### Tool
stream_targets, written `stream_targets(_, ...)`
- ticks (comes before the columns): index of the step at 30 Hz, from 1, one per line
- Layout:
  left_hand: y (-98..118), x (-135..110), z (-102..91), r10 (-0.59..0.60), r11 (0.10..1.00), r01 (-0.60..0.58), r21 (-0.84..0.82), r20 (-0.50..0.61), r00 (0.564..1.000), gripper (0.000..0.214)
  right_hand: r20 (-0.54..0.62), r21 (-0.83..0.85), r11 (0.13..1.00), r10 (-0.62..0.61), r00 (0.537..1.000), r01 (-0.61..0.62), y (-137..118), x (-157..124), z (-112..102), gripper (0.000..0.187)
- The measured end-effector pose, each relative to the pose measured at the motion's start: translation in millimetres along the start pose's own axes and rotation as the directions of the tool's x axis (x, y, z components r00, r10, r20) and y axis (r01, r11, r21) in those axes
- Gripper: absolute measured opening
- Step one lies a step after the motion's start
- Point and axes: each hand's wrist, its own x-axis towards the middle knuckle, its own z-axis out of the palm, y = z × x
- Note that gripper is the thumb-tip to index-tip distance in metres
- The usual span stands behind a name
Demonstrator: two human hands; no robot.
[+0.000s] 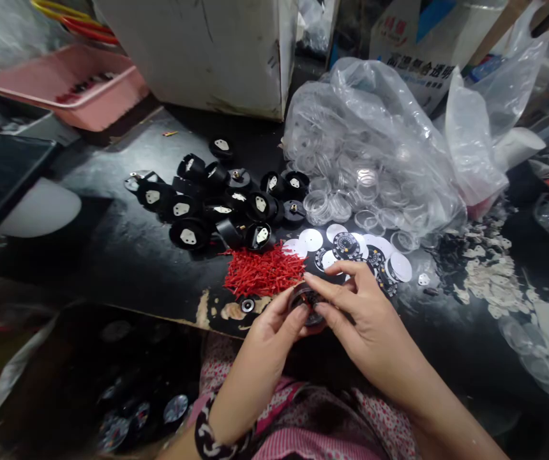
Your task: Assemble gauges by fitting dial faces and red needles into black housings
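Close to the table's front edge, a small round black gauge [311, 305] is held between my two hands. My left hand [274, 322] is closed around its left side, the thumb pressing on the near rim. My right hand [358, 303] is also closed, with its fingertips at the gauge's right side and top; whether a smaller part is pinched in them I cannot make out. Just beyond lies a heap of red pointers [262, 271]. Round dial faces [346, 245], some black with markings and some white side up, overlap beside that heap. A small black and silver ring-shaped part [247, 305] lies left of my hands.
Several black round housings [188, 235] cluster at mid-left. A plastic bag [375, 121] spills clear round covers [317, 206]. Small pale metal plates [489, 275] are scattered on the right. A pink bin [106, 96] and a large box [198, 57] stand behind. Finished-looking gauges [175, 409] lie below the table edge.
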Motion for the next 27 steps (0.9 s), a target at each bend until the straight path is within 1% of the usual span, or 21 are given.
stream_targets(2, -2, 0, -2.4, 0.058, 0.989, -0.055, 0.137, -0.018, 0.998, 0.040, 0.003, 0.025, 1.000, 0.011, 1.000, -0.011, 3, 4, 1, 0.032)
stream_targets(4, -4, -2, -4.1, 0.102, 0.962, -0.095, 0.256, -0.014, 0.995, 0.039, -0.025, 0.013, 0.999, 0.044, 0.999, -0.043, 4, 9, 3, 0.026)
stream_targets(6, -6, -4, -5.0, 0.118, 0.935, -0.117, 0.335, 0.018, 0.993, 0.038, -0.069, -0.083, 0.994, 0.069, 0.995, -0.075, 4, 13, 8, 0.036)
stream_targets(7, -8, -4, -5.1, 0.123, 0.924, -0.128, 0.361, 0.038, 0.992, 0.037, -0.093, -0.143, 0.987, 0.062, 0.994, -0.075, 3, 15, 12, 0.040)
stream_targets(9, -9, -4, -4.6, 0.140, 0.902, -0.154, 0.404, 0.064, 0.988, 0.036, -0.134, -0.238, 0.970, 0.016, 0.991, -0.048, 5, 17, 19, 0.043)
stream_targets(11, -10, -2, -1.9, 0.154, 0.883, -0.172, 0.436, 0.077, 0.985, 0.034, -0.161, -0.273, 0.962, -0.031, 0.986, -0.014, 8, 18, 26, 0.041)
stream_targets(14, -8, 1, 4.4, 0.155, 0.886, -0.176, 0.428, 0.084, 0.984, 0.034, -0.186, -0.266, 0.964, -0.055, 0.981, 0.003, 11, 19, 30, 0.041)
stream_targets(16, -7, -5, 1.5, 0.131, 0.898, -0.141, 0.416, 0.054, 0.990, 0.034, -0.153, -0.217, 0.976, -0.049, 0.987, 0.015, 11, 18, 30, 0.042)
stream_targets(17, -7, -11, -5.8, 0.106, 0.899, -0.108, 0.424, 0.027, 0.994, 0.033, -0.100, -0.176, 0.984, -0.051, 0.994, 0.033, 10, 18, 29, 0.043)
stream_targets(18, -7, -20, -18.3, 0.072, 0.893, -0.063, 0.446, -0.003, 0.997, 0.034, -0.030, -0.124, 0.991, -0.061, 0.998, 0.057, 8, 17, 27, 0.043)
stream_targets(19, -8, -31, -36.1, 0.037, 0.877, -0.012, 0.479, -0.043, 0.998, 0.035, 0.039, -0.067, 0.994, -0.080, 0.996, 0.082, 7, 15, 25, 0.042)
stream_targets(20, -8, -43, -58.5, 0.013, 0.850, 0.037, 0.526, -0.090, 0.996, 0.036, 0.081, -0.016, 0.995, -0.097, 0.992, 0.098, 6, 14, 22, 0.040)
stream_targets(21, -7, -55, -83.9, -0.003, 0.812, 0.087, 0.578, -0.144, 0.990, 0.040, 0.087, 0.023, 0.995, -0.101, 0.991, 0.099, 7, 13, 19, 0.038)
stream_targets(22, -4, -67, -110.0, 0.040, 0.757, 0.120, 0.642, -0.229, 0.973, 0.041, 0.061, 0.047, 0.995, -0.086, 0.994, 0.084, 7, 12, 18, 0.037)
stream_targets(23, 1, -77, -133.9, 0.135, 0.669, 0.149, 0.728, -0.315, 0.939, 0.045, 0.022, 0.060, 0.996, -0.062, 0.998, 0.060, 8, 12, 17, 0.036)
stream_targets(24, 8, -84, -153.2, 0.274, 0.542, 0.166, 0.824, -0.360, 0.892, 0.049, 0.000, 0.067, 0.997, -0.043, 0.999, 0.043, 8, 12, 17, 0.035)
stream_targets(25, 17, -87, -166.3, 0.437, 0.401, 0.154, 0.903, -0.336, 0.834, 0.052, 0.006, 0.069, 0.997, -0.044, 0.999, 0.044, 8, 14, 19, 0.034)
stream_targets(26, 26, -85, -172.6, 0.556, 0.267, 0.133, 0.954, -0.266, 0.788, 0.053, 0.041, 0.071, 0.995, -0.072, 0.997, 0.069, 6, 16, 22, 0.033)
stream_targets(27, 37, -78, -172.6, 0.634, 0.166, 0.100, 0.981, -0.184, 0.751, 0.052, 0.091, 0.074, 0.991, -0.120, 0.989, 0.114, 3, 17, 26, 0.032)
